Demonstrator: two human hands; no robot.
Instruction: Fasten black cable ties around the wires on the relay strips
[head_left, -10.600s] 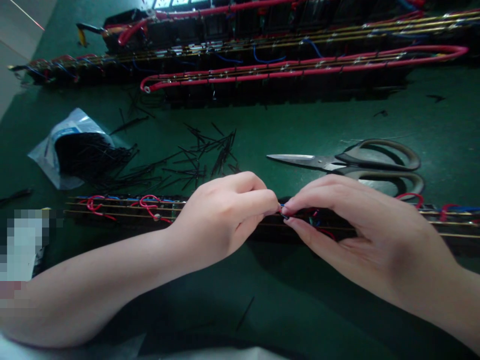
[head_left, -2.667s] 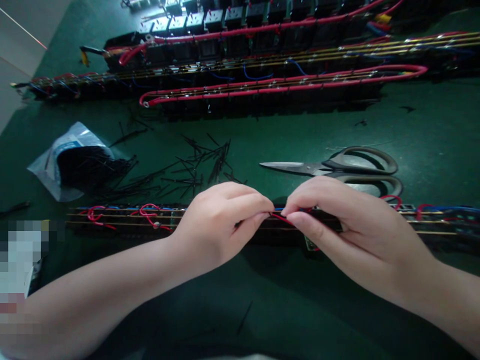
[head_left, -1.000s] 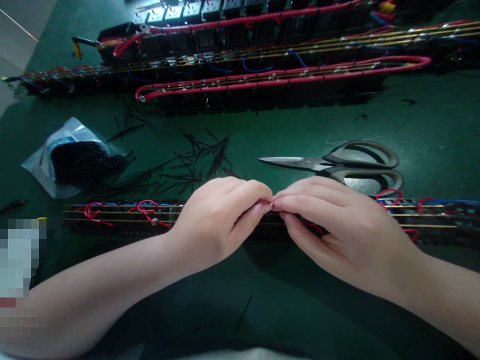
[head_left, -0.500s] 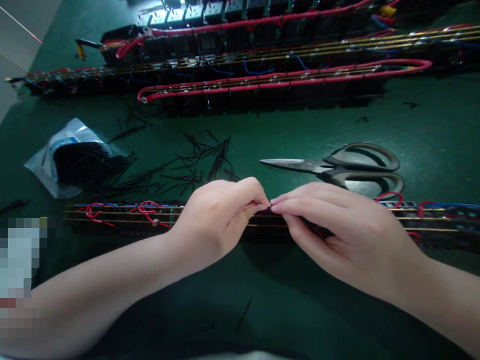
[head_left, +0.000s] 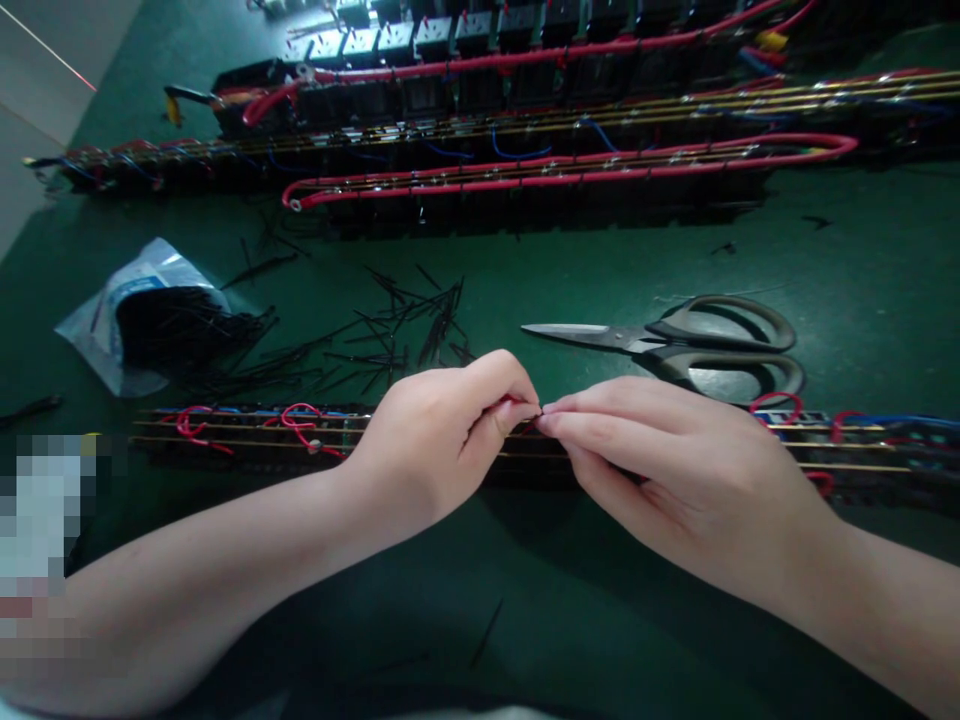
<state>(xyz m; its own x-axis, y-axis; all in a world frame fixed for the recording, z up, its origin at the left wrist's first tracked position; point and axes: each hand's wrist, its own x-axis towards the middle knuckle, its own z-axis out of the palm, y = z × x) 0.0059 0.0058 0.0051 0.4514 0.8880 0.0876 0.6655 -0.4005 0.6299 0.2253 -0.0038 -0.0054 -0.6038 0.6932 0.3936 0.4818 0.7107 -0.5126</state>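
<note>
- The left hand point(head_left: 442, 440) has its thumb and forefinger drawn tight together, apparently pinching a thin strand point(head_left: 531, 424); whether that is wire or a tie is too small to tell.
- The right hand point(head_left: 690, 470) is narrow, its fingertips meeting the left ones at that same spot; its thumb sits a little nearer, and I cannot tell whether it grips anything.
- Under both hands lies the long strip point(head_left: 247, 430), running left to right across the near part of the green table point(head_left: 495, 255). Its middle is covered by the hands.
- The strip looks rigid along its length and probably not heavy, but its brass rods point(head_left: 855, 466) could bend if leaned on. Its dark body is likely the safest place to hold it steady.
- The red wire point(head_left: 300, 425) standing up in a loop at the left looks soft and springy, better taken near its middle than pulled at its joints, which may be fragile.
- The strand itself should be light, bendy and perhaps slippery, so a pinch with the fingertips suits it.
- Beyond the strip, scissors point(head_left: 634, 340) lie to the right, black ties point(head_left: 442, 310) lie scattered left of them, and an open plastic bag point(head_left: 146, 265) of more ties sits at the far left.
</note>
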